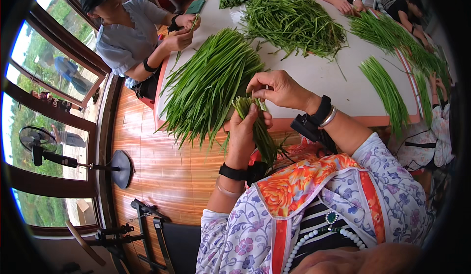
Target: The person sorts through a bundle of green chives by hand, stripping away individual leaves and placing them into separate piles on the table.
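Observation:
My left hand [241,134] is closed round a small bunch of long green chives [265,145]. The pale stem ends stick up above my thumb, and the leaves hang down toward my lap. Over those stem ends, my right hand [282,88] is closed in a pinch of thumb and forefinger. What lies between those fingertips is too small to make out. Just beyond my left hand, a big heap of chives [208,85] spreads over the table's near left corner, leaf tips overhanging the edge.
The white table [319,85] also bears a tangled heap of greens [292,21] and a neat bundle [385,90] at right. At far left a person [130,41] holds a stalk; other people's hands [346,5] work at the far right. A fan [41,149] stands by the windows.

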A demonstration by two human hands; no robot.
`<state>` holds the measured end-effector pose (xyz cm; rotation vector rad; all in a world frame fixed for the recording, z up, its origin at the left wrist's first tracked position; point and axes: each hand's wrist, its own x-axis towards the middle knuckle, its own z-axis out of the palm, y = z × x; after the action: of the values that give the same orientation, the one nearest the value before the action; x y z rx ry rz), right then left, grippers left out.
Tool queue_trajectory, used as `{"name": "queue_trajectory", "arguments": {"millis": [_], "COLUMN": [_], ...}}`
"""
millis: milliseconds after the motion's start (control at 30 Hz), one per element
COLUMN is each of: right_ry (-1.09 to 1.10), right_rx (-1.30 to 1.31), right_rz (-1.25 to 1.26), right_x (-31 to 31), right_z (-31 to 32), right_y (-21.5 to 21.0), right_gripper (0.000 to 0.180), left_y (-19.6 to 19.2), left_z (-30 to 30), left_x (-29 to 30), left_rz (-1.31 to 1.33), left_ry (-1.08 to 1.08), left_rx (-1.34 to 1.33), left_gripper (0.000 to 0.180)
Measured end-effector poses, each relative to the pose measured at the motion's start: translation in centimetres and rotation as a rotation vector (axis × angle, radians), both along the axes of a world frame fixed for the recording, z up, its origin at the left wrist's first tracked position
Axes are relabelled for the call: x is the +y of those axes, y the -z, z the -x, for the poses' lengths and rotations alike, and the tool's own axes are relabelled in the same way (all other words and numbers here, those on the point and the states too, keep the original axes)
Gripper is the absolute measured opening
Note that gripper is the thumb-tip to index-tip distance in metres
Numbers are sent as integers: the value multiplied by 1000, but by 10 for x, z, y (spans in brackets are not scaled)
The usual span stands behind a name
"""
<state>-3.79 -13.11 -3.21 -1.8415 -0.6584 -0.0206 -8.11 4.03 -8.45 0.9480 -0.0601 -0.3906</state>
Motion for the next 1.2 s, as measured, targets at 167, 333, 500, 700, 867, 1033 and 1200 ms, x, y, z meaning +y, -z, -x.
{"name": "queue_trajectory", "arguments": {"millis": [167,333,500,700,867,1033,1200], "right_ry": [5,-22,-100,-177,-237,-269,-264], "right_rx": [-34,33,-17,-190,-266,-212,-143], "right_rz": [9,-48,-51,85,142,190,193], "right_x": [2,2,-4,3,13,9,9], "right_z": [-2,-4,-2,2,12,15,7], "right_y": [8,13,9,-5,5,2,4], "right_gripper": [12,14,17,42,47,43,38], "left_y": [11,2,-3,-3,11,17,3], "left_z": [-1,0,2,-1,-5,-6,2], "left_x": [5,7,6,6,7,6,3], "left_rz": [0,-40,-53,2,-47,-79,-31], "left_ry": [-21,37,48,134,187,202,152], "left_rx": [11,-48,-28,-93,-64,-16,-2], "left_gripper": [13,15,16,12,12,13,13]}}
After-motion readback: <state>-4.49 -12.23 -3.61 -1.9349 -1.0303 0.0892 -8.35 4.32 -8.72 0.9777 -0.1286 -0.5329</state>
